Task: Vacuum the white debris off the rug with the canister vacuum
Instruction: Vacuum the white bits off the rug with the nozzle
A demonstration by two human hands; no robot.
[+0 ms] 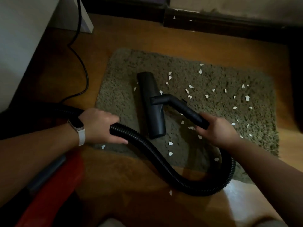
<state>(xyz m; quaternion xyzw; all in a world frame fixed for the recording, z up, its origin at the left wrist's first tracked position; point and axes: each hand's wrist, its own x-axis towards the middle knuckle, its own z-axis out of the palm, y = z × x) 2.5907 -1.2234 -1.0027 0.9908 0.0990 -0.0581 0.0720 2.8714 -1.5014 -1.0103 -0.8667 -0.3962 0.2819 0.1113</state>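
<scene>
A shaggy grey-green rug (213,115) lies on the wooden floor, strewn with several white scraps (190,86), mostly on its right half. The black floor nozzle (151,104) rests flat on the rug's middle. My right hand (214,130) grips the black curved handle tube (186,110) that joins the nozzle. My left hand (101,126) grips the black ribbed hose (164,163), which loops over the floor toward the handle. The red canister vacuum (54,184) sits at the lower left, partly hidden by my left arm.
A black power cord (82,63) runs along the floor beside a white wall or cabinet (24,38) at the left. A dark skirting board (229,25) runs along the back. One white scrap (170,192) lies on the bare floor near the hose.
</scene>
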